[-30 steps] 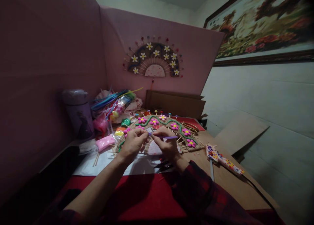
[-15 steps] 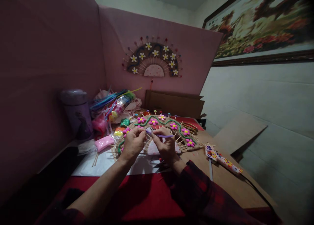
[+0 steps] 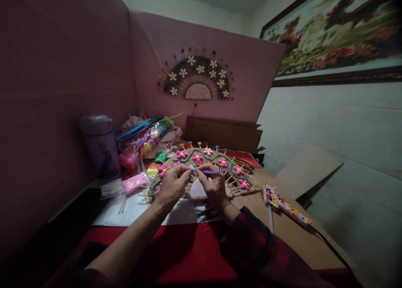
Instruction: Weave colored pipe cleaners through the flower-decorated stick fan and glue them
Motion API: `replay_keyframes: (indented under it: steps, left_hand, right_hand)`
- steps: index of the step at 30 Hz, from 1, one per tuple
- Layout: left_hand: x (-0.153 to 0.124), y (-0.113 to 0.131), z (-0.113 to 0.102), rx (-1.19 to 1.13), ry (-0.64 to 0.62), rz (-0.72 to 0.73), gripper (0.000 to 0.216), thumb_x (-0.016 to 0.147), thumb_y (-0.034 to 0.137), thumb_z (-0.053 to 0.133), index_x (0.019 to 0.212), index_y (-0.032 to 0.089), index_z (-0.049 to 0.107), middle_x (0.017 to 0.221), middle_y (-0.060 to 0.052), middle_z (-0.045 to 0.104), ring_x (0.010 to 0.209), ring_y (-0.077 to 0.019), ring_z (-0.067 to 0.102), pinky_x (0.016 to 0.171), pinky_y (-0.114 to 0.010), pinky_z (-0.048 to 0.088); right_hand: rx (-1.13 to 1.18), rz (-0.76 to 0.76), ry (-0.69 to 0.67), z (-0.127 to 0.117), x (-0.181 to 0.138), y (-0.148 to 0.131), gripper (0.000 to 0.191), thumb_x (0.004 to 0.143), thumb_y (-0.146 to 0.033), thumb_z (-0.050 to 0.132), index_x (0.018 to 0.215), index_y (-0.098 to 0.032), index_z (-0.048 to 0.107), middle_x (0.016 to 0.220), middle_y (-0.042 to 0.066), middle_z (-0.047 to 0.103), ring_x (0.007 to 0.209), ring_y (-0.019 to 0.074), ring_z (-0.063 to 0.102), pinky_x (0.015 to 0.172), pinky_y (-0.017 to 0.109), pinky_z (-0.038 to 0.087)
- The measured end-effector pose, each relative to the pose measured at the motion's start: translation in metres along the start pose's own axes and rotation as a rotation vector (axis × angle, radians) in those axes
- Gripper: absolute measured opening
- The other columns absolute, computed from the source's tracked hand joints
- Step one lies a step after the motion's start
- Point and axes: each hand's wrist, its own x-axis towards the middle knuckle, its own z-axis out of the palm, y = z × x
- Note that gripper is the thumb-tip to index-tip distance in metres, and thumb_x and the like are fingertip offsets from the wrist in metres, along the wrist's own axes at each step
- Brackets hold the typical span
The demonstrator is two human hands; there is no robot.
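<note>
A thin purple pipe cleaner [image 3: 216, 171] is pinched between both hands, its free end pointing right. My left hand [image 3: 172, 186] grips its left end between thumb and fingertips. Close beside it, my right hand [image 3: 214, 190] pinches the same strip, thumb and fingers closed. Below and behind the hands lies a twine-wrapped fan [image 3: 214, 156] with pink clay flowers, a green wavy line and sticks tipped with coloured balls. Its pale half-round base [image 3: 198, 190] is partly hidden by my hands.
At right lies a flower-patterned glue gun [image 3: 287, 206] with its cord. A pink clay packet [image 3: 135, 183], a purple flask [image 3: 101, 147] and a pile of craft supplies [image 3: 152, 133] stand left. Scissors [image 3: 207, 212] lie under my right hand. A finished fan [image 3: 201, 72] hangs behind.
The purple pipe cleaner has turned more level, its free end rising slightly to the right. My fingertips have shifted a little right along with it. The view has moved slightly.
</note>
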Motion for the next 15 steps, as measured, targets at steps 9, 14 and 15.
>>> replay_keyframes:
  steps: [9,14,15]
  left_hand:
    - [-0.0004,0.0110,-0.0075,0.102,-0.161,-0.119,0.022,0.067,0.033,0.062,0.066,0.013,0.055,0.053,0.003,0.053,0.034,-0.0039,0.037,0.030,-0.017,0.030]
    - [0.0004,0.0109,-0.0091,0.140,-0.176,-0.098,0.019,0.067,0.030,0.060,0.061,0.014,0.053,0.049,0.004,0.050,0.033,-0.0037,0.035,0.029,-0.016,0.025]
    - [0.0004,0.0103,-0.0092,0.145,-0.172,-0.093,0.018,0.067,0.029,0.060,0.060,0.014,0.053,0.049,0.004,0.050,0.033,-0.0036,0.035,0.030,-0.016,0.025]
  right_hand:
    - [0.034,0.005,-0.065,-0.0062,0.0021,-0.0019,0.009,0.078,-0.025,0.054,0.072,-0.018,0.055,0.057,-0.004,0.047,0.052,0.0103,0.045,0.052,0.023,0.037]
    - [-0.009,-0.019,-0.114,-0.0063,0.0026,-0.0010,0.011,0.079,-0.027,0.055,0.072,-0.018,0.056,0.061,-0.002,0.052,0.053,0.0102,0.045,0.051,0.023,0.036]
    - [-0.020,-0.029,-0.125,-0.0062,0.0027,-0.0004,0.011,0.079,-0.027,0.055,0.072,-0.018,0.056,0.060,-0.002,0.052,0.052,0.0100,0.044,0.050,0.022,0.035]
